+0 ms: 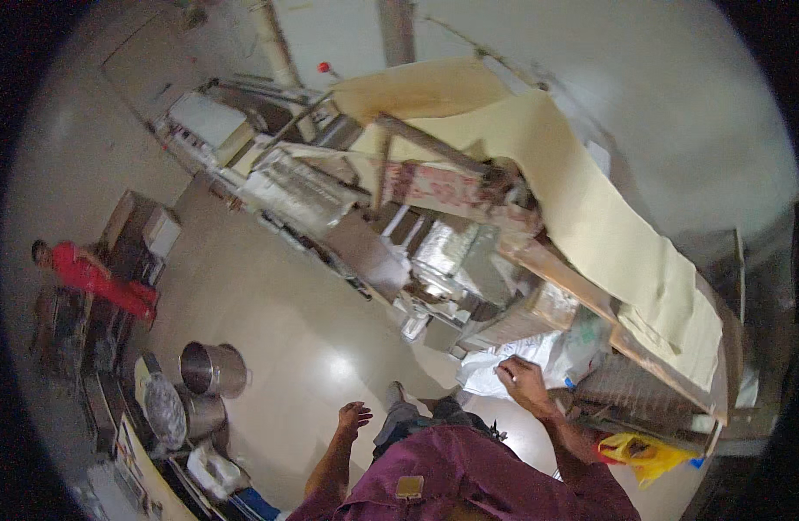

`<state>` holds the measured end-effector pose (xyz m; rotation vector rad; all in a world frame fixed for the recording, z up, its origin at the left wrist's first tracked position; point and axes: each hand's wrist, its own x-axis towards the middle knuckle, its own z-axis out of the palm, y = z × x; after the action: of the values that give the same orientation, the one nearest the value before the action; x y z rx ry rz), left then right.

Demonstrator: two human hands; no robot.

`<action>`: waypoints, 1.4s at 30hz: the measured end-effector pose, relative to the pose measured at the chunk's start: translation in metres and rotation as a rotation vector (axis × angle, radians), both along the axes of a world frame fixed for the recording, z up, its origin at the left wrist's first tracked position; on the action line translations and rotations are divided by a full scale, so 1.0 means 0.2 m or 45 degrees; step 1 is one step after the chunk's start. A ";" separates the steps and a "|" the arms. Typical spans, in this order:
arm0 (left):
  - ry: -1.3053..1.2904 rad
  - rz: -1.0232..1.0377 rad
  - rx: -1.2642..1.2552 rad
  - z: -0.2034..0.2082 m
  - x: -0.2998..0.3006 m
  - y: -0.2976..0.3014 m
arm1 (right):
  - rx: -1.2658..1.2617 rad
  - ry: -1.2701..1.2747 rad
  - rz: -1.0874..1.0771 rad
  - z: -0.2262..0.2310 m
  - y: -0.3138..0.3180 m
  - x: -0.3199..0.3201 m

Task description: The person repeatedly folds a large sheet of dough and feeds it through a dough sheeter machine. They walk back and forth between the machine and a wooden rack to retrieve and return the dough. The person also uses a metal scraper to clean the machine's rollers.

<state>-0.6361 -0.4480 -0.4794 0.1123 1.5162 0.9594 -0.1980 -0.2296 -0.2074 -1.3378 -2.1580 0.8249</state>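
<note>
My left hand (354,419) hangs out in front of my body over the floor, its fingers loosely apart and holding nothing. Farther right, my right hand (523,379) is raised with its fingers slightly bent, and nothing shows in it. Beneath or just behind that hand lies a white plastic bag (482,372); I cannot tell whether they touch. A long sheet of cream-coloured cloth or dough (625,234) runs over a wooden-edged table on the right, above the right hand.
A long machine with metal covers (300,191) stretches across the middle. Steel pots (213,369) stand on the floor at left, near stacked trays and bags. A person in red (91,273) is at far left. A yellow bag (647,456) hangs at lower right.
</note>
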 end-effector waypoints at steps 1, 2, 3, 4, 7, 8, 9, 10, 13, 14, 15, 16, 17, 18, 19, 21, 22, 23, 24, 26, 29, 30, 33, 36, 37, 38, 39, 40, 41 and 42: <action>-0.013 0.034 0.021 0.00 -0.02 -0.04 | -0.040 -0.108 0.056 -0.16 -0.01 -0.04; -0.025 0.085 -0.011 -0.01 -0.05 -0.08 | -0.030 -0.121 0.118 -0.30 -0.02 -0.07; -0.035 0.130 -0.041 -0.03 -0.09 -0.13 | -0.121 -0.255 0.126 -0.44 -0.04 -0.08; -0.046 0.162 -0.071 -0.04 -0.14 -0.16 | -0.219 -0.314 0.137 -0.55 -0.07 -0.08; -0.051 0.255 -0.125 -0.08 -0.27 -0.28 | -0.408 -0.531 0.205 -1.01 -0.16 0.03; -0.082 0.286 -0.089 -0.08 -0.32 -0.34 | -0.461 -0.603 0.241 -1.15 -0.19 0.07; -0.063 0.286 -0.118 -0.10 -0.39 -0.40 | -0.166 -0.668 0.601 -1.22 -0.20 0.06; -0.058 0.280 -0.142 -0.14 -0.47 -0.45 | -0.397 -0.590 0.547 -1.40 -0.25 0.16; -0.203 0.390 -0.214 -0.30 -0.68 -0.70 | -1.372 -0.056 -0.091 -1.73 -0.37 0.22; -0.185 0.434 -0.173 -0.26 -0.73 -0.67 | -1.690 0.179 -0.468 -1.74 -0.42 0.23; -0.136 0.456 -0.102 -0.24 -0.82 -0.71 | -1.638 0.166 -0.485 -1.71 -0.49 0.12; -0.133 0.479 -0.152 -0.22 -0.94 -0.72 | -1.575 0.165 -0.501 -1.66 -0.56 -0.07; -0.139 0.571 -0.086 -0.24 -1.04 -0.78 | -1.516 0.159 -0.512 -1.60 -0.60 -0.19; -0.075 0.632 -0.167 -0.23 -1.10 -0.79 | -1.573 0.195 -0.495 -1.65 -0.62 -0.18; -0.044 0.694 -0.101 -0.22 -1.21 -0.82 | -1.703 0.236 -0.457 -1.64 -0.63 -0.33; -0.065 0.856 -0.193 -0.22 -1.41 -0.87 | -1.955 0.303 -0.378 -1.60 -0.57 -0.68; -0.035 0.863 -0.184 -0.24 -1.50 -0.87 | -1.753 0.253 -0.058 -1.49 -0.51 -0.85; -0.001 0.848 -0.177 -0.25 -1.59 -0.84 | -1.654 -0.005 -0.237 -1.35 -0.52 -1.16; 0.006 0.842 -0.176 -0.24 -1.64 -0.84 | -1.633 0.058 -0.050 -1.32 -0.46 -1.21; -0.065 0.939 -0.150 -0.23 -1.70 -0.84 | -1.393 -0.273 0.039 -1.44 -0.29 -1.43; -0.265 1.056 -0.085 -0.26 -1.75 -0.73 | -1.058 -0.224 0.317 -1.64 0.01 -1.68; -0.365 1.087 -0.041 -0.28 -1.76 -0.66 | -0.851 -0.231 0.406 -1.79 0.15 -1.69; -0.346 1.076 -0.026 -0.25 -1.86 -0.51 | -0.908 -0.294 0.480 -1.55 0.36 -2.31; -0.323 1.097 -0.052 -0.30 -1.95 -0.47 | -0.946 -0.162 0.479 -1.47 0.49 -2.72; -0.325 1.110 -0.068 -0.32 -2.01 -0.47 | -1.036 -0.145 0.487 -1.44 0.52 -2.84; -0.292 1.138 -0.095 -0.33 -2.06 -0.48 | -1.126 -0.126 0.495 -1.40 0.57 -2.95; -0.262 1.153 -0.129 -0.32 -2.11 -0.50 | -1.221 -0.106 0.488 -1.37 0.61 -3.04; -0.241 1.168 -0.163 -0.32 -2.14 -0.52 | -1.237 -0.210 0.486 -1.37 0.65 -3.12; -0.260 1.227 -0.194 -0.35 -2.19 -0.59 | -1.260 -0.319 0.486 -1.38 0.69 -3.17; -0.241 1.256 -0.212 -0.36 -2.24 -0.64 | -1.273 -0.433 0.482 -1.41 0.75 -3.21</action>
<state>-1.0837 -0.5763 -0.5514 -0.8977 1.4516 1.5369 -0.8408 -0.0790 -0.4890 -1.5748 -2.3704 2.1587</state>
